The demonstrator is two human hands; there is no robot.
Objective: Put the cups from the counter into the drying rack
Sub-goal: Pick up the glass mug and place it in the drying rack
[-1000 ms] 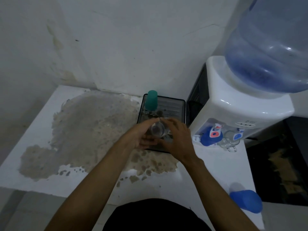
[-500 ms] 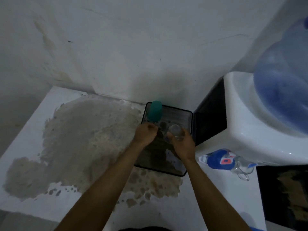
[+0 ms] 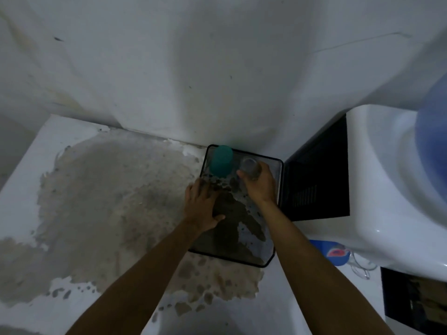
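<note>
A black mesh drying rack [image 3: 279, 182] stands on the white counter [image 3: 48, 151] against the wall. A teal cup [image 3: 220, 161] stands upside down in its far left corner. My right hand [image 3: 260, 183] grips a clear glass cup [image 3: 250, 166], held bottom-up over the rack's far right part, just beside the teal cup. My left hand [image 3: 202, 206] rests flat on the rack's left edge with its fingers spread and nothing in it.
A white water dispenser [image 3: 377, 189] with a blue bottle [image 3: 433, 151] stands tight against the rack's right side; its blue tap [image 3: 335, 253] juts out near my right forearm. A large brownish worn patch [image 3: 101, 201] covers the counter left of the rack.
My right hand carried the glass cup from the rack's near side to its far right part. My left hand let go of the cup and settled on the rack's left edge.
</note>
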